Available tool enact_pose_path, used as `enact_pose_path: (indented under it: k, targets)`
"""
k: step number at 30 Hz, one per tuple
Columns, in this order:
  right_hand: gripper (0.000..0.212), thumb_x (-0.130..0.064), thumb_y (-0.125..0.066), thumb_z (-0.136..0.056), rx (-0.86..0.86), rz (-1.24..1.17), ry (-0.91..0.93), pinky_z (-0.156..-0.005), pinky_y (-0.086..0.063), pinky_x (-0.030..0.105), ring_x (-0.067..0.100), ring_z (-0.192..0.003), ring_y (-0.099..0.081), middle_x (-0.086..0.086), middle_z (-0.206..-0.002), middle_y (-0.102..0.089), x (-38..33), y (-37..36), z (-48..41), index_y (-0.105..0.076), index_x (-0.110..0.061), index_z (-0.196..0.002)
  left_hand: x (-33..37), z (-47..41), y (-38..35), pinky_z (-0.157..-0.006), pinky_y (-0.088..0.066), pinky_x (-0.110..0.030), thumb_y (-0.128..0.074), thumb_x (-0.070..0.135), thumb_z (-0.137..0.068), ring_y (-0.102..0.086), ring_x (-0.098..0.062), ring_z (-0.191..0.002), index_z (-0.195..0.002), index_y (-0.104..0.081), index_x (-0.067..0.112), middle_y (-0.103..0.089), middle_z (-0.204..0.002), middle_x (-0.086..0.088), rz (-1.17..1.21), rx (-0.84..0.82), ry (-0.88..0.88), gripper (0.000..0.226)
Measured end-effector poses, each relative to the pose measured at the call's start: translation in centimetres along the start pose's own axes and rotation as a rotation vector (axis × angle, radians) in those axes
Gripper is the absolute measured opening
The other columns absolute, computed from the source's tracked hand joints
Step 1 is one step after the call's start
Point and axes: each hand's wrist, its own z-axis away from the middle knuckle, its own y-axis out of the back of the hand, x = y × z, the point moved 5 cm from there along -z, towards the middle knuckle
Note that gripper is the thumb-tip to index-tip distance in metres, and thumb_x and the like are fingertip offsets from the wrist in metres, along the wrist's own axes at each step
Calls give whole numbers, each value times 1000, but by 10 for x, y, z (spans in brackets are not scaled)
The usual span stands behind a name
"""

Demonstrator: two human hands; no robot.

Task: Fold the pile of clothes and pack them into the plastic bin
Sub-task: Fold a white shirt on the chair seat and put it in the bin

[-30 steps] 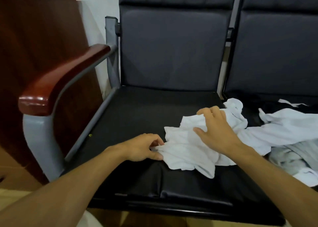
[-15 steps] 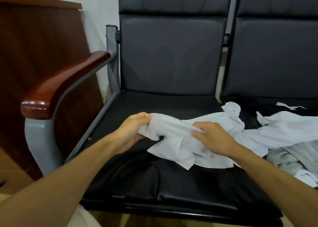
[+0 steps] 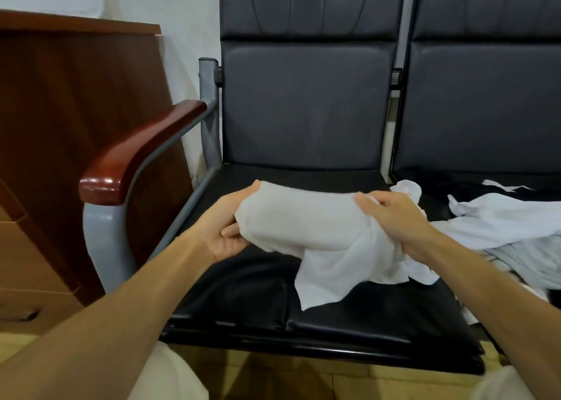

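The white garment (image 3: 303, 220) hangs stretched between your two hands above the left seat of the black bench (image 3: 243, 302). It is thin, creased cloth, drawn into a broad band across the top, with a loose flap drooping from its right half toward the cushion. Whether that flap touches the seat cannot be told.

Your left hand (image 3: 230, 229) grips the band's left end, thumb over the top edge and fingers curled beneath. Your right hand (image 3: 394, 217) clutches the bunched right end, fingers wrapped round the cloth.

A second ago the same garment lay crumpled on the cushion, your left hand pinching one edge and your right gripping a bunch of it. Half a second ago only the left corner was raised. Now most of the piece is up off the seat and pulled out wide, and your hands have moved well apart.

Just beyond your right hand, the pile of clothes (image 3: 501, 226) – white and pale grey pieces over something dark – sprawls across the next seat. To the left stand the bench's reddish wooden armrest (image 3: 136, 153) and a brown wooden cabinet (image 3: 76, 111).
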Motion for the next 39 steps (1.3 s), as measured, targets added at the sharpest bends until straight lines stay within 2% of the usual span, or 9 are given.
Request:
enact_pose_path:
  k: [3, 9, 12, 16, 22, 25, 28, 32, 39]
  targets:
    - [39, -31, -57, -96, -316, 123, -3, -61, -38, 15, 3, -61, -51, -17, -54, -53, 2, -14, 13, -58, -19, -59, -10, 7, -12, -49, -14, -24, -69, 46, -75, -26, -10, -42, -85, -64, 6, -46, -56, -3, -317, -94, 111, 41]
    - [34, -51, -58, -90, -948, 189, -248, -54, -42, 26, 16, -68, -56, -1, -81, -66, 16, -28, 53, -73, -20, -87, -30, 13, -17, -43, -30, -19, -43, 65, -88, -39, -12, -40, -57, -54, 11, -49, -50, -1, -931, -78, 318, 64]
    - [40, -42, -51, -97, -624, 319, -280, -52, -51, 24, 17, -62, -65, 6, -85, -71, 24, -17, 38, -67, -6, -96, -36, -2, -5, -58, -53, -24, -43, 46, -99, -61, -13, -59, -71, -70, 13, -66, -70, -2, -1248, 99, 230, 51]
    - [22, -28, -53, -97, -239, 664, -190, -58, -56, 28, 25, -69, -69, 11, -89, -70, 41, 9, 15, -62, -9, -89, -44, -23, 8, -79, -47, -27, -50, 35, -97, -60, -14, -90, -105, -64, 21, -64, -105, 1, -1552, 165, 150, 21]
    - [46, -49, -55, -92, -279, 801, -266, -82, -47, 29, 22, -97, -63, 6, -100, -68, 60, 0, 12, -68, -6, -102, -69, -43, -11, -68, -44, -30, -40, 68, -90, -59, -23, -77, -113, -60, -4, -65, -93, -11, -1552, 104, 366, 79]
    - [47, -49, -59, -90, -286, 786, -265, -87, -45, 28, 20, -104, -60, 5, -110, -66, 59, -8, 11, -62, -7, -112, -75, -51, -22, -57, -33, -23, -50, 62, -89, -41, -14, -59, -65, -49, 13, -45, -66, 0, -1456, 56, 387, 55]
    - [31, -34, -62, -91, -312, 772, -227, -80, -50, 27, 18, -85, -65, 6, -92, -70, 60, -19, 8, -60, -8, -108, -72, -56, -31, -65, -42, -26, -61, 42, -89, -52, -18, -70, -69, -50, 13, -57, -78, -4, -1240, 59, 333, 37]
    - [13, -21, -55, -93, -230, 617, -238, -76, -52, 31, 21, -74, -62, 3, -74, -61, 60, -21, -6, -57, -11, -86, -60, -57, -32, -89, -54, -40, -62, 24, -88, -66, -29, -96, -97, -63, 5, -68, -103, -13, -909, 217, 256, 21]
    - [21, -25, -53, -98, 99, -180, -332, -67, -54, 33, 27, -98, -62, 9, -113, -61, 45, -24, -30, -56, -12, -114, -40, -58, -8, -59, -45, -25, -60, 16, -92, -54, -13, -76, -99, -53, 16, -57, -94, -2, -998, 406, 40, 10]
